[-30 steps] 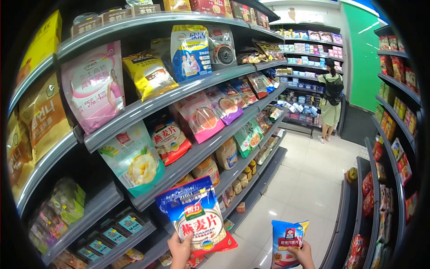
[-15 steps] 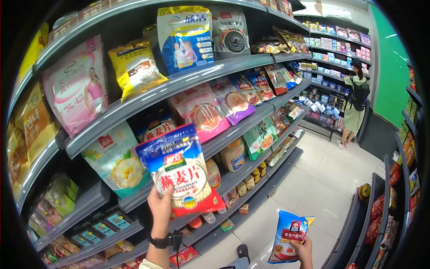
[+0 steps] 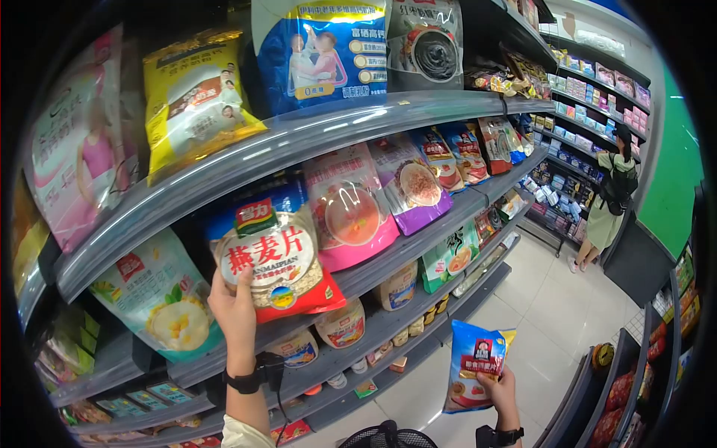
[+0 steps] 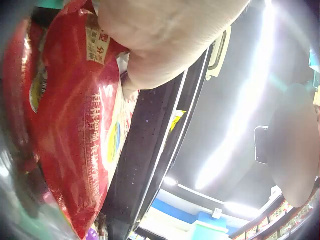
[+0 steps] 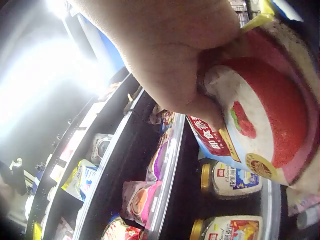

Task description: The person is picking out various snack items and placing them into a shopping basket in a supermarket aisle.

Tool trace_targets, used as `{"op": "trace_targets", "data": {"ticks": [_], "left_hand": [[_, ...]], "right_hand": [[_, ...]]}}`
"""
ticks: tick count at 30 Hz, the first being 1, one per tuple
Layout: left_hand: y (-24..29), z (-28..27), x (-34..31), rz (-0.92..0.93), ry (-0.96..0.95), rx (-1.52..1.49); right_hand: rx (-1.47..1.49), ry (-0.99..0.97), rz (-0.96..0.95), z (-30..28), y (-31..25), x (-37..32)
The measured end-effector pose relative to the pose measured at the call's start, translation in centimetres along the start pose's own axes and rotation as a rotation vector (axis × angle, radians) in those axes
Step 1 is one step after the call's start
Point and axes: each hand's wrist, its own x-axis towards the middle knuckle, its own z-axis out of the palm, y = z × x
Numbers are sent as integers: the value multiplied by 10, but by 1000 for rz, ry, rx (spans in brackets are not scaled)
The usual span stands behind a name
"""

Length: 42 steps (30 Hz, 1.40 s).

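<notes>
My left hand (image 3: 234,317) grips the lower left edge of a blue, white and red oatmeal bag (image 3: 272,257), thumb on its front. The bag stands upright in the shelf row, between a green-and-white pouch (image 3: 168,302) and a pink pouch (image 3: 351,205). In the left wrist view its red underside (image 4: 75,125) shows, with a similar red bag (image 4: 17,85) close beside it. Lower right, over the aisle, my right hand (image 3: 502,388) pinches a smaller blue oatmeal packet (image 3: 467,366) by its right side. The right wrist view shows a red bowl picture on that packet.
A shelf edge (image 3: 299,127) runs above the left hand, with a yellow bag (image 3: 198,93) on it. Oatmeal jars (image 3: 340,325) stand on the shelf below. A black mesh basket (image 3: 388,437) is at the bottom. Down the aisle, a person (image 3: 609,198) stands facing shelves.
My left hand has carried the oatmeal bag up and left into the shelf row, now covering the like bag there. The right hand keeps its packet, slightly higher. The view has moved closer to the shelf.
</notes>
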Motion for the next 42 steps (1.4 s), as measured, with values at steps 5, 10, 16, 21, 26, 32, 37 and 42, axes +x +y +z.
{"op": "trace_targets", "data": {"ticks": [5, 10, 16, 21, 26, 32, 37, 42], "left_hand": [[-25, -6, 10, -33, 71, 4], [-26, -6, 14, -28, 121, 58], [-31, -6, 13, -68, 183, 53], [-29, -7, 13, -43, 220, 229], [-25, -9, 14, -63, 246, 394], [-20, 11, -5, -32, 304, 819], [-14, 16, -17, 47, 352, 926], [-10, 24, -17, 54, 426, 810]], "right_hand": [[137, 29, -152, 31, -10, 62], [139, -2, -222, 26, -63, 130], [310, -3, -481, 13, -142, 221], [438, -112, -476, 15, -192, 298], [442, -219, -504, 23, -220, 373], [381, -354, -550, 47, -254, 428], [119, -386, -672, 67, -248, 471], [219, -442, -652, 73, -229, 503]]}}
